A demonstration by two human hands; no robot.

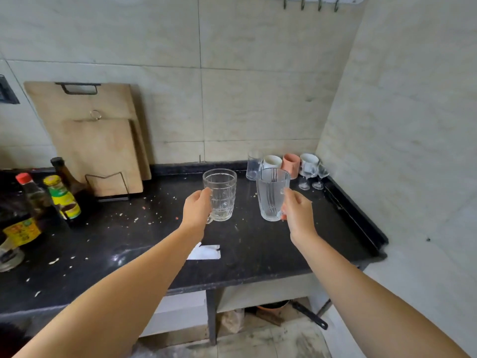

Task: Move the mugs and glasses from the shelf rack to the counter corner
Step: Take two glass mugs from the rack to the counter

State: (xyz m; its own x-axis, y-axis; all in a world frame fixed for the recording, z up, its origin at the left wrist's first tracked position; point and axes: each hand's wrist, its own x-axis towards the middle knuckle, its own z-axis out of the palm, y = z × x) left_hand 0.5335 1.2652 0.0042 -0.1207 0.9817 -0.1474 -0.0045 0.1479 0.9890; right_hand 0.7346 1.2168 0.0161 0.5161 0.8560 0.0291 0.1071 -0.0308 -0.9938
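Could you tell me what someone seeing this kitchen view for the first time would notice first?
First come the two hands held out over the black counter: the left hand grips a patterned glass mug, the right hand a tall ribbed glass. Next, the cluster already in the far right corner: a clear glass, a white mug, a pink mug, another white mug and two stemmed glasses. On the left, cutting boards lean against the wall behind sauce bottles.

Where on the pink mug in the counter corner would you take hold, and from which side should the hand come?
Grip the pink mug around its body, coming from above and in front. White mugs flank it closely, the wall lies behind, and no handle shows, so the front and top are freest.
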